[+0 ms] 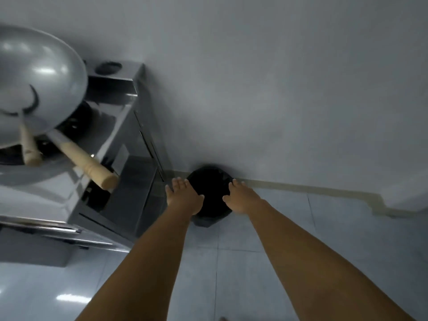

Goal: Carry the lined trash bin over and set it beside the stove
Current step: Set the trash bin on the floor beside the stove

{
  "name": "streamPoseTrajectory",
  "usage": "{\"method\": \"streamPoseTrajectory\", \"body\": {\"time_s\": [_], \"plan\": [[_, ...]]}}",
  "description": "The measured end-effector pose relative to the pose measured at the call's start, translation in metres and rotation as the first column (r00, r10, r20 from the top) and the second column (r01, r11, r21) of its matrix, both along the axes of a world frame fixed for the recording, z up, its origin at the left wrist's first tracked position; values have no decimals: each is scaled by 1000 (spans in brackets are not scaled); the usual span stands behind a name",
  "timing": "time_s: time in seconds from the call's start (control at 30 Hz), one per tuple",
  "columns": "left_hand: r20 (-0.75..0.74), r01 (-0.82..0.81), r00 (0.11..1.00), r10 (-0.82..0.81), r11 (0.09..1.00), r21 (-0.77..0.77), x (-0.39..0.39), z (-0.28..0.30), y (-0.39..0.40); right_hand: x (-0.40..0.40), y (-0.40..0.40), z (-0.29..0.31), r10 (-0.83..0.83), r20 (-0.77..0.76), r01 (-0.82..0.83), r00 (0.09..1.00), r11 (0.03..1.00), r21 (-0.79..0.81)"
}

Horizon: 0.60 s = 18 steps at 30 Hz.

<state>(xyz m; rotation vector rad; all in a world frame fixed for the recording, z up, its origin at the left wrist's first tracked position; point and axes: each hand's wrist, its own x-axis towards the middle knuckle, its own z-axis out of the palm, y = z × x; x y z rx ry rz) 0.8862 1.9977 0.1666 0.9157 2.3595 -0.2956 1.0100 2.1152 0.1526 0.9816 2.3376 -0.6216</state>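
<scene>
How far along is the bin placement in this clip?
Done: the trash bin with its black liner is by the wall, just right of the stove. In hand: left hand and right hand flank its rim. Left: letting go; floor contact unclear.

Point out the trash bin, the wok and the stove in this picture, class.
trash bin (pixel 209 188), head view, on the black liner at its mouth.
wok (pixel 39 79), head view, on the middle of its bowl.
stove (pixel 139 181), head view, on its steel side panel.
</scene>
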Motion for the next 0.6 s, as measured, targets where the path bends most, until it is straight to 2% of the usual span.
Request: {"method": "streamPoseTrajectory", "body": {"time_s": [0.27, 0.6], "plan": [[-53, -69, 996, 74, 992, 106, 0, 167, -16, -14, -17, 164, 111, -64, -108, 992, 993, 54], [-254, -173, 934, 250, 941, 291, -54, 299, -85, -93, -66, 307, 278, -246, -233, 929, 953, 195]]}}
